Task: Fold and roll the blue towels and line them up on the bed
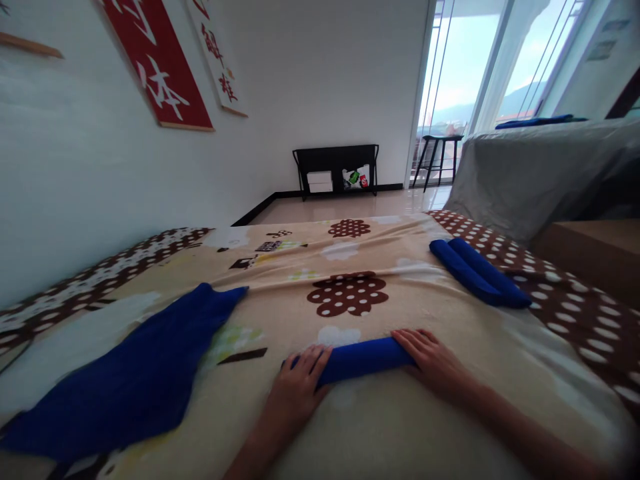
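Note:
A rolled blue towel (363, 357) lies crosswise on the patterned beige blanket (310, 300) right in front of me. My left hand (300, 383) rests on its left end with the fingers curved over the roll. My right hand (430, 360) lies over the right end, fingers pressed down on the cloth. Two more rolled blue towels (477, 272) lie side by side further off to the right. A loose, unrolled blue towel (135, 373) is spread out on the blanket at my left.
The blanket covers a bed against a white wall with red and white banners (160, 67). A grey-covered piece of furniture (530, 167) stands at the right. A black rack (336, 170) and a stool (440, 157) stand near the balcony door at the back.

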Available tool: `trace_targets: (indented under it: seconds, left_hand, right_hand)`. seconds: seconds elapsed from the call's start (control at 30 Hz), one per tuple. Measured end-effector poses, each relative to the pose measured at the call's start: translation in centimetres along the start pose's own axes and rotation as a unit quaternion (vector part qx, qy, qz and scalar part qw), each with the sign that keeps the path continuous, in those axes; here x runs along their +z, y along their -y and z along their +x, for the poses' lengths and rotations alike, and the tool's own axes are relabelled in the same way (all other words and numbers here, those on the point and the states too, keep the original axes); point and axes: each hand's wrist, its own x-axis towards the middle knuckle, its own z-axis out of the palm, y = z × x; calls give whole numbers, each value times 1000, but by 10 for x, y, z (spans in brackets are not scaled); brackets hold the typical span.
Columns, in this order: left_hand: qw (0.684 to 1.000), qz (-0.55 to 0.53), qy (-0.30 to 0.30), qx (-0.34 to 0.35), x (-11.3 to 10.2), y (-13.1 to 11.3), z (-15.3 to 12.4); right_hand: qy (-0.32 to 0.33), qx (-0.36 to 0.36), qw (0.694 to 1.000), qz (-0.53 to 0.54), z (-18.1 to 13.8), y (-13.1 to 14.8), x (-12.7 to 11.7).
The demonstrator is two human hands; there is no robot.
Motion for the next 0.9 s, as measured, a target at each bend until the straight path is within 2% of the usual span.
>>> trace_targets:
  seconds: [0.1, 0.27, 0.37, 0.43, 0.5, 0.57, 0.67, 0.7, 0.73, 0.8, 0.9]
  left_hand:
    - [1000, -7, -12, 12, 6, 31, -10]
    - [1000, -17, -12, 11, 8, 55, -2]
    - [999, -46, -7, -2, 4, 58, 2]
    - [997, -79, -6, -19, 1, 53, 4]
    - [991, -127, -1, -37, -3, 41, 7]
    - [981, -189, 14, -47, -8, 19, 14]
    - [955, -290, 46, -41, -18, -25, 31]
    - [945, -322, 56, -34, -21, -40, 38]
    - [934, -351, 68, -24, -24, -56, 44]
    - [913, -398, 92, -4, -25, -83, 54]
    - [890, -439, 125, 3, -18, -109, 61]
  right_hand:
    - [3, 13, 1000, -2, -11, -21, -1]
    - [10, 9, 1000, -24, -1, -10, -12]
    - [17, -4, 999, -37, 13, -6, -40]
    - [19, -13, 999, -39, 23, -8, -76]
    - [15, -26, 999, -34, 35, -7, -128]
    - [-1, -48, 999, -21, 49, 1, -191]
    - [-51, -108, 993, -1, 69, 31, -281]
    - [-43, -127, 991, -4, 74, 44, -305]
    - [-29, -141, 989, -11, 79, 57, -323]
    - [15, -167, 985, -26, 84, 81, -345]
    - [59, -199, 978, -38, 82, 102, -346]
